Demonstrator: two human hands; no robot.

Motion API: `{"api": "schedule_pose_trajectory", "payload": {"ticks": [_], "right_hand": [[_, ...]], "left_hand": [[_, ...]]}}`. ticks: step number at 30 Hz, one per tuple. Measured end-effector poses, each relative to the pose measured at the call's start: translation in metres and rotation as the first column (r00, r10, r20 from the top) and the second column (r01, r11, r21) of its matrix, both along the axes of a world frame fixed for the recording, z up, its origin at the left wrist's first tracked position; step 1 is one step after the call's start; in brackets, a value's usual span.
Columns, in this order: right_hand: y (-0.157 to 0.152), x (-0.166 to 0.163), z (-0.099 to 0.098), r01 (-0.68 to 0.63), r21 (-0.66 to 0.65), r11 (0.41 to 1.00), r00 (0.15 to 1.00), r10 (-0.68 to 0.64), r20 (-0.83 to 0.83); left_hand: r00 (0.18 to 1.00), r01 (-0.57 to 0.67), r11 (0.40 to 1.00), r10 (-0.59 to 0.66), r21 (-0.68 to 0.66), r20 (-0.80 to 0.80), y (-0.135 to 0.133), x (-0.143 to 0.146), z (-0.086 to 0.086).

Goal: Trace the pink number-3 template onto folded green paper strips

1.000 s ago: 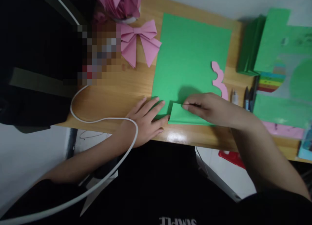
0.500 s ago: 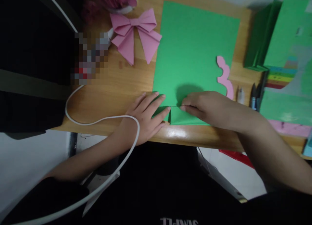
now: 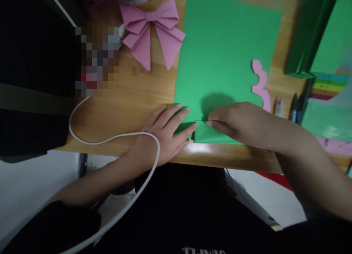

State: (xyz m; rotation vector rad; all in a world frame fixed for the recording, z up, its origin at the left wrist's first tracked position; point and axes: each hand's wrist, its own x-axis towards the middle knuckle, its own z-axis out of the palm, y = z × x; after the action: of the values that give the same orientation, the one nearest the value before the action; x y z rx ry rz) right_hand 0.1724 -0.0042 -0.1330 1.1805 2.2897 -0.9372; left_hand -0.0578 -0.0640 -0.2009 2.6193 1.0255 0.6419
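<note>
A large sheet of green paper (image 3: pixel 225 55) lies on the wooden table, with a folded flap (image 3: pixel 217 133) along its near edge. My left hand (image 3: pixel 165 133) rests flat with fingers spread, partly on the table and partly on the paper, one fingertip at the flap's left end. My right hand (image 3: pixel 233 122) is closed, its thumb and curled fingers pinched at the flap's upper edge. The undersides of those fingers are hidden. A scalloped pink paper piece (image 3: pixel 262 83) lies on the sheet's right side, partly behind my right hand.
A pink paper bow (image 3: pixel 151 30) lies left of the sheet. Rightward are a small tube (image 3: pixel 279 108), pens (image 3: pixel 294 109) and a green folded paper box shape (image 3: pixel 305 44). A white cable (image 3: pixel 158 155) passes over my left wrist. The table's near edge (image 3: pixel 214 156) runs below the flap.
The view has shifted slightly, so the sheet and the things on the right appear farther right. Both hands keep nearly the same places on the paper.
</note>
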Motion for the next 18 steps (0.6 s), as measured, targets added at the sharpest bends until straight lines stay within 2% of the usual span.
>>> {"api": "schedule_pose_trajectory", "payload": {"ticks": [7,18], "right_hand": [[0.0013,-0.0007,0.0005,-0.006,-0.001,1.0,1.0,0.006,0.003],[0.0022,-0.0015,0.0001,-0.028,0.001,1.0,0.999,0.028,0.033]], "left_hand": [[0.999,-0.004,1.0,0.003,-0.029,-0.051,0.0004,-0.0005,0.0038],[0.998,-0.023,1.0,0.023,0.011,-0.051,0.0002,0.0013,0.0042]]}}
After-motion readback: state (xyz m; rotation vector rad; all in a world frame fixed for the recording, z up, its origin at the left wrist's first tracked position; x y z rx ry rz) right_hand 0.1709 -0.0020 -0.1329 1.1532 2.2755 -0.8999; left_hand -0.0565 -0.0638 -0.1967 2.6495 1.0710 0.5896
